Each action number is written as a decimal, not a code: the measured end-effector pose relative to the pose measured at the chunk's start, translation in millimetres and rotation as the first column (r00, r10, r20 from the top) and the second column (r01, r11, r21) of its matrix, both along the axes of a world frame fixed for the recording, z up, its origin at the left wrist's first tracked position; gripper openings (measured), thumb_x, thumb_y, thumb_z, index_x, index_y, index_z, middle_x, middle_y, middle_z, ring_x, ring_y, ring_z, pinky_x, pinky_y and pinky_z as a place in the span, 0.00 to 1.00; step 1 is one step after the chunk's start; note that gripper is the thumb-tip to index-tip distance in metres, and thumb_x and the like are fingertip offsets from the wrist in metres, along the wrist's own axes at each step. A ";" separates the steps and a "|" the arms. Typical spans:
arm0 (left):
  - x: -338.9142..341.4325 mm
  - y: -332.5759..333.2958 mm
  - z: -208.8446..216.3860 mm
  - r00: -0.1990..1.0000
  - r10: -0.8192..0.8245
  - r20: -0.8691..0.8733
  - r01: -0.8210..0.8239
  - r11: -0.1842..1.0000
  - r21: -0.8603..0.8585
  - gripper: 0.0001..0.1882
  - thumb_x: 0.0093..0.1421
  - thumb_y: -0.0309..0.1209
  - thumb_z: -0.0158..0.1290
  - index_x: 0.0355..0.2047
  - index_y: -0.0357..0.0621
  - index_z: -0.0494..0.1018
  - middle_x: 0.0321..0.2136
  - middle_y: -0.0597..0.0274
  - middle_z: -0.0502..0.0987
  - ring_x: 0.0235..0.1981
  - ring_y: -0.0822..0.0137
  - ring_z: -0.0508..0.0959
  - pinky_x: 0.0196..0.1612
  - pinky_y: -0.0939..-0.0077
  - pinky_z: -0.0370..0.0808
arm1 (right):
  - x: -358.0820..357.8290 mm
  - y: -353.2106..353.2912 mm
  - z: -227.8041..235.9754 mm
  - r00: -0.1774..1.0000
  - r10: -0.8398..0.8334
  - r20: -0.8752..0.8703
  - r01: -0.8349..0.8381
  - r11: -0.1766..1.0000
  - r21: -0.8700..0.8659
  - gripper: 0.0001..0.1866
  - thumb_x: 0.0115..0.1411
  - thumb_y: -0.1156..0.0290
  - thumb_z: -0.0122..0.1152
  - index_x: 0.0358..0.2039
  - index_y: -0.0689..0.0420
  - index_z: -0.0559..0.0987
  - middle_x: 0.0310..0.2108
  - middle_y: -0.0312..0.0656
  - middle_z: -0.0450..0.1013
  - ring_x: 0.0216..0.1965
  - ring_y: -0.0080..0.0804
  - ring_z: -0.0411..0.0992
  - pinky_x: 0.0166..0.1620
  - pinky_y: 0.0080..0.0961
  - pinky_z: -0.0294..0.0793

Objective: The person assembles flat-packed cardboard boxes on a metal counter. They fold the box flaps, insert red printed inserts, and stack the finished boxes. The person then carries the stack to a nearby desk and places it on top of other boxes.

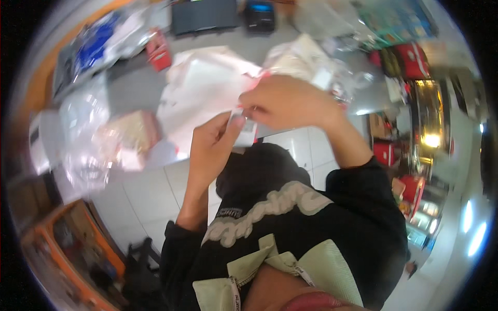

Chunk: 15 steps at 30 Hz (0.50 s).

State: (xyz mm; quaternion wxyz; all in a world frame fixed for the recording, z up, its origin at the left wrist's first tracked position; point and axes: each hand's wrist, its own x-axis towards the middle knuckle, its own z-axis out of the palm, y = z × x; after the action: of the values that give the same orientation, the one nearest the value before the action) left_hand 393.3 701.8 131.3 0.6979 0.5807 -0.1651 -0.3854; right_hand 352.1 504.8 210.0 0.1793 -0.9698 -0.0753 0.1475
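Observation:
Over the near edge of the grey table, my left hand (pixel 213 141) pinches a small flat white piece with a red edge and a grey printed patch (pixel 248 133) between thumb and fingers. My right hand (pixel 288 103) meets it from the right, its fingers bent and closed at the top of the same piece. The right fingertips are blurred, and part of the piece is hidden by both hands. Just behind them a large crumpled white sheet (pixel 199 85) lies on the table; whether it is paper or plastic I cannot tell.
On the left are clear plastic bags (pixel 85 116) and a wrapped tan box (pixel 134 132). Farther back lie a red object (pixel 157 50), a black flat device (pixel 203 16) and a small black machine with a blue screen (pixel 259 16). Plastic packaging (pixel 290 57) covers the right.

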 end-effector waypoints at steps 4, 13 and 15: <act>-55.4 -69.2 -26.9 0.957 -0.218 0.191 0.203 0.974 0.096 0.09 0.64 0.31 0.59 0.37 0.35 0.80 0.21 0.70 0.77 0.20 0.83 0.67 0.22 0.82 0.62 | -93.3 -60.5 -20.5 0.981 -0.195 0.001 0.192 0.969 0.158 0.09 0.60 0.65 0.61 0.29 0.56 0.77 0.24 0.48 0.74 0.30 0.50 0.74 0.36 0.42 0.71; -190.4 -267.7 -104.0 0.781 -0.225 0.582 0.231 0.971 0.065 0.12 0.59 0.33 0.61 0.33 0.34 0.76 0.19 0.43 0.73 0.18 0.48 0.74 0.25 0.59 0.68 | -279.7 -216.8 -97.0 0.734 -0.678 -0.032 0.660 0.702 0.268 0.10 0.59 0.68 0.63 0.37 0.59 0.76 0.26 0.48 0.75 0.32 0.47 0.75 0.36 0.39 0.70; -192.3 -317.1 -123.7 0.751 -0.190 0.632 0.154 0.982 0.113 0.12 0.58 0.33 0.61 0.32 0.34 0.76 0.20 0.42 0.74 0.22 0.43 0.75 0.27 0.57 0.69 | -286.5 -260.5 -152.6 0.649 -0.729 0.219 0.642 0.679 0.356 0.10 0.58 0.68 0.64 0.37 0.58 0.76 0.26 0.49 0.74 0.31 0.47 0.74 0.35 0.39 0.70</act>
State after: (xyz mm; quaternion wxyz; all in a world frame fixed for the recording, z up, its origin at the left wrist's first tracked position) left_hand 200.9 384.7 7.6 0.5455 0.6778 -0.4354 -0.2312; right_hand 65.6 244.3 57.4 0.3245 -0.9045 0.2524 -0.1139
